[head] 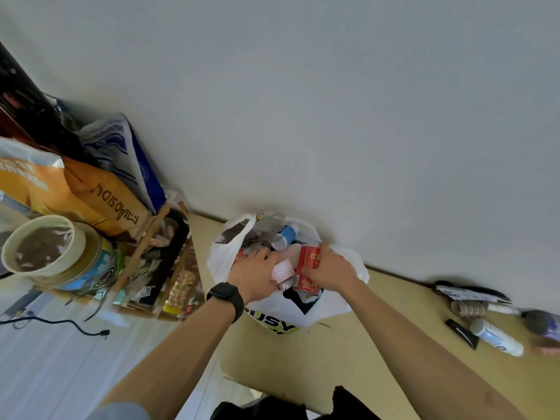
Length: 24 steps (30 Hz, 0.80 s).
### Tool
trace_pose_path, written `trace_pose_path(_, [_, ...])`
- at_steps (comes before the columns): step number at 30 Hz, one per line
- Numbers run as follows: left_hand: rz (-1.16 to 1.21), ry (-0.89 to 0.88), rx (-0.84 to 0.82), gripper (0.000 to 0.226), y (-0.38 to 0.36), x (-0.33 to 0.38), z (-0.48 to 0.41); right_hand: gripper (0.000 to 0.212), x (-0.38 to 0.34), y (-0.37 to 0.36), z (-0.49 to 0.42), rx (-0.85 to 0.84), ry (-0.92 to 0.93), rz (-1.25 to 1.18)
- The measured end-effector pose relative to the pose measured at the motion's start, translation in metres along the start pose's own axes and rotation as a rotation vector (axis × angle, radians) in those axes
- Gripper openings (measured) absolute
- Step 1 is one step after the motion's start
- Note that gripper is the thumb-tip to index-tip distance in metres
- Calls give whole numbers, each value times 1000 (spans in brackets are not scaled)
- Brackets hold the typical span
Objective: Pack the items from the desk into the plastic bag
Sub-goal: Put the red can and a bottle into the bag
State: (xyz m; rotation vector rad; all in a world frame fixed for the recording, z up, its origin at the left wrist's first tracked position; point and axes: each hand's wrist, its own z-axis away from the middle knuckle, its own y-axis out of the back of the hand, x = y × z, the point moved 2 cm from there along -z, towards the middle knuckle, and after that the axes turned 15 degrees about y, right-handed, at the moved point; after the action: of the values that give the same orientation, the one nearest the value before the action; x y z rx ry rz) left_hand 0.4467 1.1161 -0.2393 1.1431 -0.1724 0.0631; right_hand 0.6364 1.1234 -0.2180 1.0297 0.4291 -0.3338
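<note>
Head view: inside plastic bag (pixel 222 262), left hand (pixel 253 275) grips white roll (pixel 283 272), right hand (pixel 331 272) red can (pixel 307 266)

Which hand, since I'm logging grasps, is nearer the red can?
Right. The right hand grips the can; the left hand is apart from it, across a white roll.

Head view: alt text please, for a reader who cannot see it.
Two hands reach into a white plastic bag standing on a desk against a wall: the right hand grips a red can, the left hand, wearing a black watch, holds a white roll. A white bottle and a black tube lie on the desk farther right.
</note>
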Motion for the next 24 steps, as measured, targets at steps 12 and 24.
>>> trace_pose_path(12, [-116,-29,-117,43,1,26,-5,45,4,10,16,-23,77,313])
trace_pose_path(24, [278,-191,354,50,13,143,48,23,124,37,185,587,-8,-208])
